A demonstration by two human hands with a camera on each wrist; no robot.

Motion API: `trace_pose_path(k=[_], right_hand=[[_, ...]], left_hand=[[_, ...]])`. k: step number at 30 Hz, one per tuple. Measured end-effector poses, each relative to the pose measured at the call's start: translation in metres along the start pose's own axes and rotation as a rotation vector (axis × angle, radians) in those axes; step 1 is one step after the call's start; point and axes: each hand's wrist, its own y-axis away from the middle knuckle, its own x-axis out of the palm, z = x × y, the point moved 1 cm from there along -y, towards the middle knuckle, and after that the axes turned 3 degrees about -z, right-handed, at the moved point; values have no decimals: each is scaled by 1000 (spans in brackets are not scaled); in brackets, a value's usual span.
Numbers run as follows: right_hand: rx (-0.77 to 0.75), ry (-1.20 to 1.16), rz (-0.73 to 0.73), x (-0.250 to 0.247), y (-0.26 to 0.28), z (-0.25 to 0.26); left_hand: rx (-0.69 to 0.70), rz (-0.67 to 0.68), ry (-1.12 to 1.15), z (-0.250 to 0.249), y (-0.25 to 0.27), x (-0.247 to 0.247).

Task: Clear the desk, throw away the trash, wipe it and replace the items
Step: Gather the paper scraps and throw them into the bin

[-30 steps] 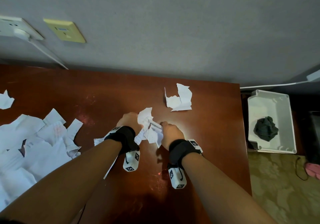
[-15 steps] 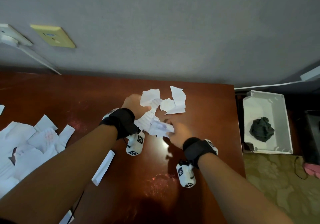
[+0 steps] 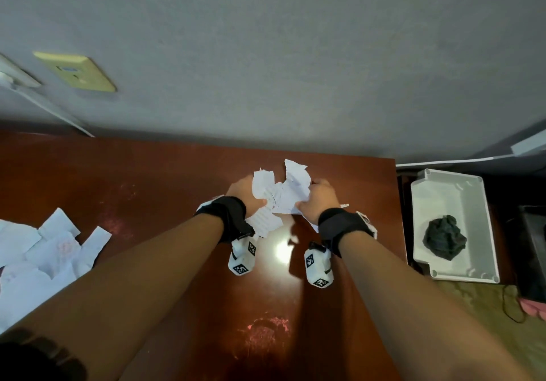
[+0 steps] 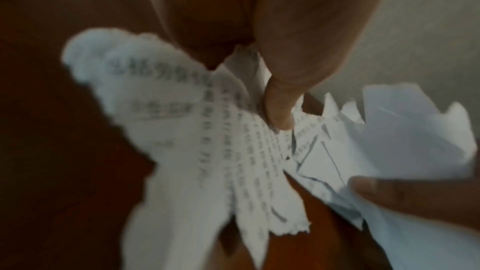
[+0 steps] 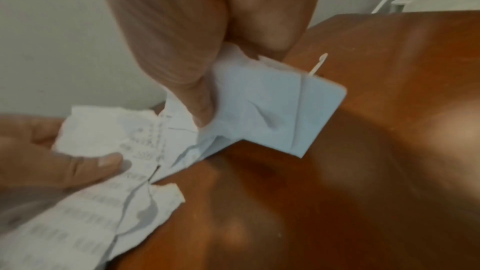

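Observation:
Both hands meet over the far right part of the reddish-brown desk (image 3: 147, 180), holding one bunch of torn white paper scraps (image 3: 279, 196). My left hand (image 3: 246, 193) grips the printed scraps (image 4: 207, 141) between thumb and fingers. My right hand (image 3: 317, 199) pinches the plain white folded scraps (image 5: 262, 110) just above the desk top. A thin white stick (image 5: 318, 65) shows behind the folded scrap. A heap of more torn paper (image 3: 44, 262) lies at the desk's left edge of view.
A white plastic bin (image 3: 478, 203) with a crumpled black wad (image 3: 444, 237) in it stands on the floor right of the desk. The grey wall runs close behind the desk, with a yellow plate (image 3: 76, 72) and a white cable (image 3: 50, 109).
Both hands moved forward and to the right along the desk, gathering the separate scraps near the back into the one bunch they hold together.

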Motion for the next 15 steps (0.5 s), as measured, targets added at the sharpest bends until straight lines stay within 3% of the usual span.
trace_pose_path(k=[5,10,15], right_hand=[[-69,26,-46,17,6,9],[-21,-82,-18,31,24,8],[-172,128,63,30,41,7]], left_hand=[[-24,-30,-93,-5,2,6],[-68,-44,-115,1,16,7],[-93,-67,-66,11,39,-2]])
